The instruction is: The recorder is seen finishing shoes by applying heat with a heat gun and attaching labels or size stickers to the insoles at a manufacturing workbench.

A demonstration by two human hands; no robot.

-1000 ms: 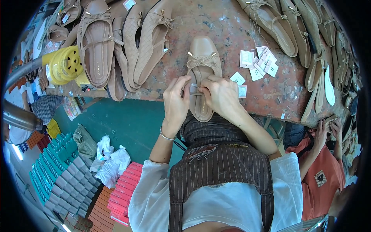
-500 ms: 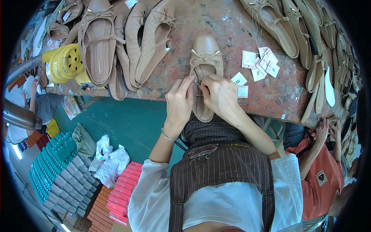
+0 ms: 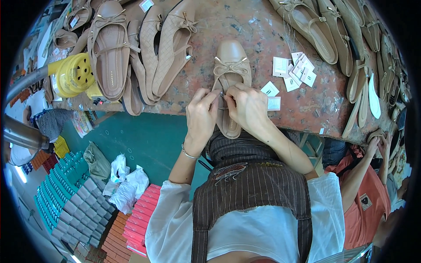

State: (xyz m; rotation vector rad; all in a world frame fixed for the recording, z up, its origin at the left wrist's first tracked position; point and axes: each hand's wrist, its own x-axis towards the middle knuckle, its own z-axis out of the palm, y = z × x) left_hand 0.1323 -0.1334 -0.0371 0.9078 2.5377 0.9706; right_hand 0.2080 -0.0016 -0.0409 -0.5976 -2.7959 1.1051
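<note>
A tan flat shoe (image 3: 231, 52) with a bow on its toe lies at the near edge of the worktable, toe pointing away from me and heel overhanging the edge. Both my hands meet over its middle, at the thin strap across the opening. The fingertips of my left hand (image 3: 201, 111) are pinched at the strap's left part. Just beside them, my right hand (image 3: 246, 105) is curled with thumb and finger pressed together on the strap. My fingers partly cover the strap and its fastening.
White paper tags (image 3: 280, 66) on strings lie right of the shoe. More tan shoes (image 3: 111, 52) stand at left, others (image 3: 309, 28) at right. A yellow machine part (image 3: 74, 75) sits at the left edge. A co-worker in an orange shirt (image 3: 366, 197) handles something at right.
The shoe and both my hands have shifted very slightly left in the picture. My fingers stay pinched at the strap. The co-worker's hands have moved a little.
</note>
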